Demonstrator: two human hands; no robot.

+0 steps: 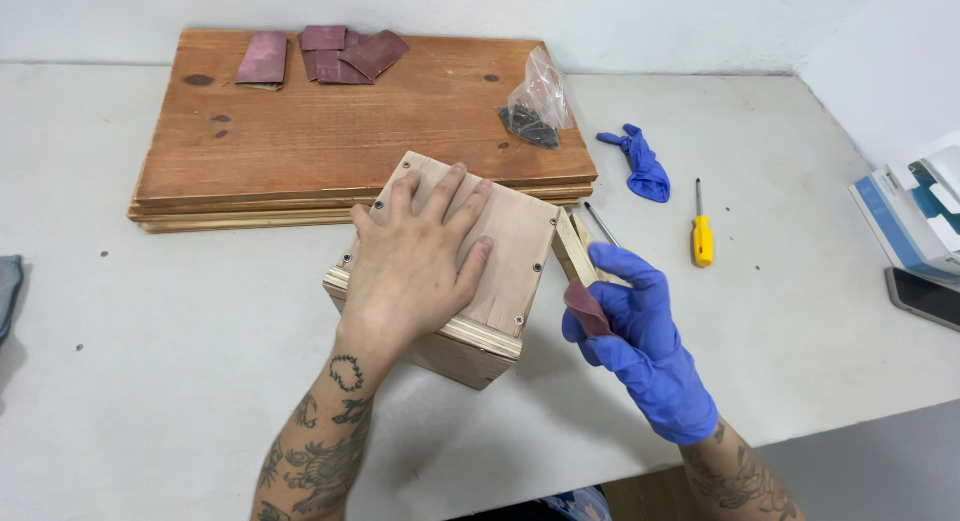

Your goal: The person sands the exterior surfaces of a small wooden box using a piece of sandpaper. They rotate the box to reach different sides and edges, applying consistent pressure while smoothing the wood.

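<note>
A small plywood box (510, 256) with screws along its top edges stands on the white table (180, 381). My bare left hand (415, 261) lies flat on the box's top, fingers spread. My right hand (630, 316), in a blue glove, pinches a folded piece of reddish sandpaper (587, 307) just to the right of the box. A thin wooden strip (574, 246) leans beside the box's right side, partly behind my gloved fingers.
A stack of brown wooden boards (300, 131) lies behind the box, with several sandpaper pieces (340, 56) and a clear bag of dark screws (535, 106) on it. A spare blue glove (640, 166), a yellow-handled screwdriver (702, 236), a phone (925, 296) and a box (915, 216) lie right.
</note>
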